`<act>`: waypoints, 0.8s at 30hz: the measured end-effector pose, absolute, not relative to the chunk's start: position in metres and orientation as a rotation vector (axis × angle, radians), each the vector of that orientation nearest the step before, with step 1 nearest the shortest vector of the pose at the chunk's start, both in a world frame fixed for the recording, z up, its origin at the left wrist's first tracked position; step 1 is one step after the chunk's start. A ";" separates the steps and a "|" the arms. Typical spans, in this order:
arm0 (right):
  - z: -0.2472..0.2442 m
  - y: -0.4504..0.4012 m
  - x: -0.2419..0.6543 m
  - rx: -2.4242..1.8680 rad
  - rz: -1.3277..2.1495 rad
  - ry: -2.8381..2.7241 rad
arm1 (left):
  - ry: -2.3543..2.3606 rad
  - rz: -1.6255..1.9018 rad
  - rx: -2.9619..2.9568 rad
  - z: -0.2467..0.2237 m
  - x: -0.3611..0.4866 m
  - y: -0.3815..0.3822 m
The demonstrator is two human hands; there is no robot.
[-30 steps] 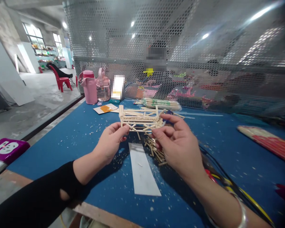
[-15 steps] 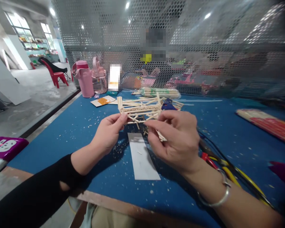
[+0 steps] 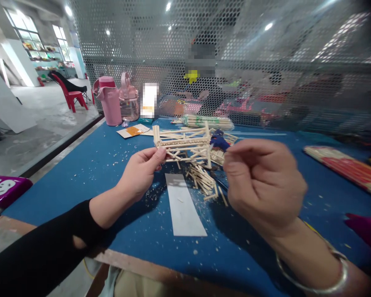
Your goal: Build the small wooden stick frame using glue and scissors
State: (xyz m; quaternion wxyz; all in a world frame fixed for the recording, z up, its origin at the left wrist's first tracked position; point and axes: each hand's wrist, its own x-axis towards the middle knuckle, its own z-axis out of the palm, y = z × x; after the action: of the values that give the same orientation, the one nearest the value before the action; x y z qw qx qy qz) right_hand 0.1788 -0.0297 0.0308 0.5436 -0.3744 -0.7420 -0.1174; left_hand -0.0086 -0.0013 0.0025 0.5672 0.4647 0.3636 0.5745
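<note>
A small frame built of thin wooden sticks is held up over the blue table by my left hand, its thumb and fingers pinching the left end. My right hand is raised to the right of the frame, apart from it, with fingers curled together; whatever they may hold is too small to make out. Below the frame lies a loose pile of short stick pieces. A strip of white paper lies on the table in front. Something dark blue sits just behind the frame's right end.
A pink thermos and a clear pink bottle stand at the back left. Bagged sticks lie by the mesh screen, and a red-and-white pack at right. A purple power socket is at the left edge.
My right hand has moved away from the frame, to the right and nearer the camera, uncovering the stick pile. My left hand still holds the frame in nearly the same place.
</note>
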 end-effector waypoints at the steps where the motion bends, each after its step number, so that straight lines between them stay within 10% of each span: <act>1: 0.030 -0.030 0.179 -0.895 -0.326 -1.849 | 0.850 1.352 1.088 0.002 -0.008 -0.001; 24: 0.034 -0.024 0.158 -0.877 -0.697 -1.999 | 0.790 1.257 0.996 0.008 -0.008 -0.005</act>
State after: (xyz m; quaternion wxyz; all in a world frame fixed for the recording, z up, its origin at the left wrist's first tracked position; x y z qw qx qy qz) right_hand 0.1578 -0.0238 0.0339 0.4122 -0.3488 -0.7949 -0.2769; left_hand -0.0075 -0.0051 0.0077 0.6264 0.4341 0.3444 0.5482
